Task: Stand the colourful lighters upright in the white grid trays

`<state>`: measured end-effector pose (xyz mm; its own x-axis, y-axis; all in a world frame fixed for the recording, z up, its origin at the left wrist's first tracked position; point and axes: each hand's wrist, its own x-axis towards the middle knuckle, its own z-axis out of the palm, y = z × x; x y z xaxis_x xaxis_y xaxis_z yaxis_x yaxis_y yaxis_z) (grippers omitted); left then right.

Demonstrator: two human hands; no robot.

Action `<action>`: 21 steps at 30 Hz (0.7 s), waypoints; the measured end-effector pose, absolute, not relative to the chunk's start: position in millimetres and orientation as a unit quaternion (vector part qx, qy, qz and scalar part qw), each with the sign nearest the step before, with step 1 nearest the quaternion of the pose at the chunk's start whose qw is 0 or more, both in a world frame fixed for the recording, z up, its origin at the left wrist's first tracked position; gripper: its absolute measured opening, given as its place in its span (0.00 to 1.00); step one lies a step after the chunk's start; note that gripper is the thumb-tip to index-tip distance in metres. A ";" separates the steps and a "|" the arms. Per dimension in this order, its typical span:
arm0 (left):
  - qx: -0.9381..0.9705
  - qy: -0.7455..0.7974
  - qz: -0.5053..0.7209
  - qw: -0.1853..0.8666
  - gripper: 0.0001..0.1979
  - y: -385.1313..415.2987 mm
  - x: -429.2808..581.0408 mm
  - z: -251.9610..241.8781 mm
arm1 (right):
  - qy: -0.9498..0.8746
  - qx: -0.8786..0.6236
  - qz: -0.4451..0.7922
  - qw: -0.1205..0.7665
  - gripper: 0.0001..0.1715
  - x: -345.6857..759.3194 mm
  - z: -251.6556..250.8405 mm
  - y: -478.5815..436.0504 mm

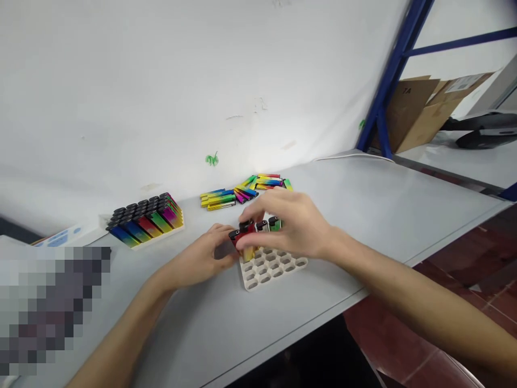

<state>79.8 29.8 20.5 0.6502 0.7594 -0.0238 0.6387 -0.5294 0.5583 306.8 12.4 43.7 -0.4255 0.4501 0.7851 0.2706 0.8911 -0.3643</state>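
Observation:
A white slotted tray [271, 268] lies near the table's front edge, most of its slots bare. A few colourful lighters with black caps stand in its far row, one green [274, 223]. My right hand [297, 223] hovers over that row, fingers curled around a red lighter [241, 235] at the tray's far left corner. My left hand [204, 256] rests on the table against the tray's left side, fingertips touching the same red lighter.
A loose pile of rainbow lighters [242, 191] lies behind the tray by the wall. A full tray of lighters [146, 221] stands at the left. Cardboard boxes [428, 108] and a blue rack post [390, 75] are at the right. The table edge [363, 293] drops to a red floor.

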 end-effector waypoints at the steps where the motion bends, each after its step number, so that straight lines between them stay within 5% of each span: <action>1: 0.867 0.401 0.105 0.278 0.08 29.5 78.6 21.7 | -0.856 -0.216 0.031 0.468 0.16 302.0 39.4 10.9; 10: 0.869 0.393 0.098 0.285 0.09 25.1 77.6 24.5 | -0.880 -0.214 -0.183 0.383 0.18 291.9 16.4 14.6; 18: 0.879 0.382 0.138 0.250 0.12 27.1 84.1 15.8 | -0.861 -0.190 -0.149 0.447 0.20 301.5 26.0 18.3; 21: 0.859 0.440 0.126 0.231 0.18 28.6 85.6 10.3 | -0.793 -0.307 -0.122 0.512 0.21 326.3 27.5 40.5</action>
<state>85.6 28.6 10.3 0.5817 0.8133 0.0132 0.6973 -0.5069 0.5068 326.3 40.5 27.5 -0.2875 0.3616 0.8869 0.6121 0.7816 -0.1202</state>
